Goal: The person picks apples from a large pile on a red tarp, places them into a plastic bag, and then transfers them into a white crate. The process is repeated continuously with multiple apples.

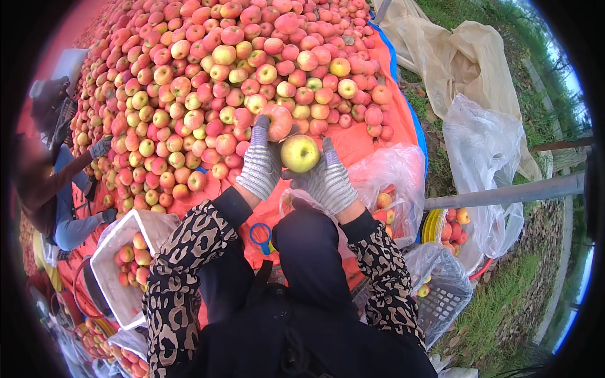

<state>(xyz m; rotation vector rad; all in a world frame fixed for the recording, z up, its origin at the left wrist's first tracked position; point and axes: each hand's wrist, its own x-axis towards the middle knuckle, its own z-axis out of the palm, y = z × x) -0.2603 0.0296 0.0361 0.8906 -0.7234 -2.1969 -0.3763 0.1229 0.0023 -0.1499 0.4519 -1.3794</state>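
In a grey-and-white striped glove, my left hand [261, 165] is closed around a red apple [277, 121]. My right hand [329, 183], gloved the same way, grips a yellow-green apple [300, 154] with its stem end facing up. The two apples are held side by side, close together, over the near edge of a large heap of red and yellowish apples [208, 88]. Under the hands lies a red sheet [343, 140]. Parts of the fingers are hidden behind the apples.
On the left, a white lined crate [113, 286] holds apples, with a co-worker [57, 170] reaching toward the heap beyond it. A blue-and-yellow ring [259, 234] lies between my knees. Right: a plastic bag with apples [394, 179], a lined basket [444, 293] and a metal pole [504, 191].
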